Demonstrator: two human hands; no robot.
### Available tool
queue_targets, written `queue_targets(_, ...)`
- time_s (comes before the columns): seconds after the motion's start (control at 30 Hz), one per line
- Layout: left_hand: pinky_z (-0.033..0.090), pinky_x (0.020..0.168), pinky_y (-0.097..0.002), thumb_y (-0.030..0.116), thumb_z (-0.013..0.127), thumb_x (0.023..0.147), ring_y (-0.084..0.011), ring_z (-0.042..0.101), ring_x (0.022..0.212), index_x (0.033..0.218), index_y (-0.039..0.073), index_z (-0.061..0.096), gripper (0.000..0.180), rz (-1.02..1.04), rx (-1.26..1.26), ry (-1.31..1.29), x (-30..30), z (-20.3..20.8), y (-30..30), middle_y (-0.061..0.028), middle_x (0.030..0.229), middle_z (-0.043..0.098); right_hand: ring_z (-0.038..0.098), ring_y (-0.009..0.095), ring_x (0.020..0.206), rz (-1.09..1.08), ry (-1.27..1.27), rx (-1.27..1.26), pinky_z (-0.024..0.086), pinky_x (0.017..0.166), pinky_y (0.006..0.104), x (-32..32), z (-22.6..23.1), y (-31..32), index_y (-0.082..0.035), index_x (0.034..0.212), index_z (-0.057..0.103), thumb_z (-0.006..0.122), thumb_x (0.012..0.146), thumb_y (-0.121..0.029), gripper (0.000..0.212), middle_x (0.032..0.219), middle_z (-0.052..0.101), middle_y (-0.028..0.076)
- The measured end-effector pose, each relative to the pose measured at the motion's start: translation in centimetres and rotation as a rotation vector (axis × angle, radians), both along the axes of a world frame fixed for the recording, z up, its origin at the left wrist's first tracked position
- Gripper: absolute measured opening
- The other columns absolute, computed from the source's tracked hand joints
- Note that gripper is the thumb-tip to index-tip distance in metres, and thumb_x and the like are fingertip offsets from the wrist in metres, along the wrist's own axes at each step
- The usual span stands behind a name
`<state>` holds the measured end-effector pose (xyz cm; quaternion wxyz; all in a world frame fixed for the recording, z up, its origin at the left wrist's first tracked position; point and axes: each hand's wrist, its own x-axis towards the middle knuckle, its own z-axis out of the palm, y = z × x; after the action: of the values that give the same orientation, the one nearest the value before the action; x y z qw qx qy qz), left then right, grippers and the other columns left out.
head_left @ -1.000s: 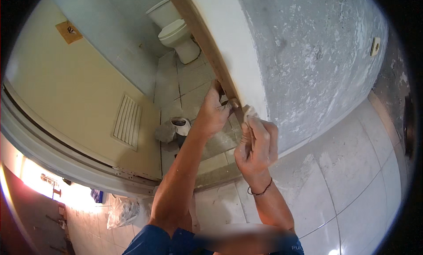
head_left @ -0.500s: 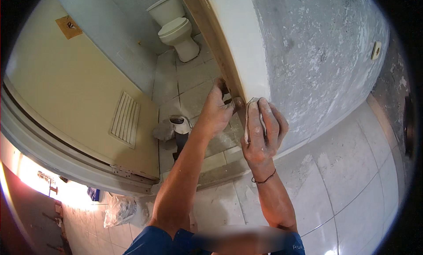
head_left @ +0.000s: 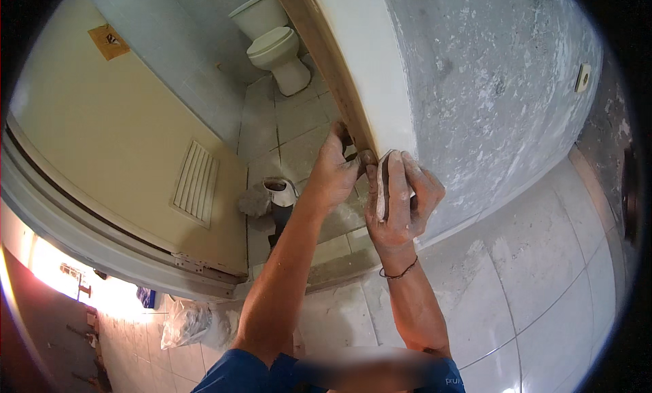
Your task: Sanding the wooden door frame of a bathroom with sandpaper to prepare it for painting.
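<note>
Dust-coated fingers meet at the edge of a bathroom doorway, where a thin, pale folded pad [head_left: 382, 196] is pinched in a worker's right hand [head_left: 402, 203], thumb on its left side and fingers on its right. The pad, perhaps sandpaper or cloth, though its material is hard to make out, stands on edge. Its long axis runs almost in line with the fingers, its upper end beside the lower visible stretch of the brown door jamb [head_left: 322, 53]; whether they touch is unclear. The right hand bears the pad; the left hand [head_left: 333, 170] is just to its left, clasping the jamb with the thumb on the near side and fingers around the inner edge. The left forearm reaches up and rightward, the right leans slightly left, a dark bracelet [head_left: 401, 271] at its wrist and fingertips pointing up. A white strip [head_left: 367, 60] separates the jamb from the mottled gray wall [head_left: 489, 108]; a toilet [head_left: 277, 48] stands beyond.
</note>
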<state>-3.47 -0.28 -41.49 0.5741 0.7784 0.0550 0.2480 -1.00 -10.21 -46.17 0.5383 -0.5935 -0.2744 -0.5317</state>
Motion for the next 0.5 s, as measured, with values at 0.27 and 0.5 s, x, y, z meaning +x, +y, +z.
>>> queue_targets(0.27,0.037,0.097,-0.0330,0.007,0.064,0.080,-0.0215,0.043,0.115,0.126,-0.001,0.034,0.055,-0.032,-0.042,-0.076,-0.2,-1.1,1.1,-0.0131,0.120,0.048,0.050,0.025,0.093,0.026,-0.055,-0.130,0.043,0.077,0.0352,0.2,-0.6,-1.3,0.001,0.105,0.061,0.064,0.074,0.001,0.031,0.103,0.056,0.011)
queue_targets(0.5,0.032,0.098,-0.0331,0.013,0.067,0.080,-0.0216,0.043,0.115,0.125,-0.002,0.036,0.057,-0.005,-0.155,-0.018,-0.2,-0.3,0.1,-0.0123,0.119,0.049,0.051,0.026,0.091,0.061,-0.132,-0.110,0.043,0.080,0.0376,0.9,2.0,-1.5,0.001,0.103,0.062,0.053,0.076,0.003,0.029,0.099,0.056,0.012)
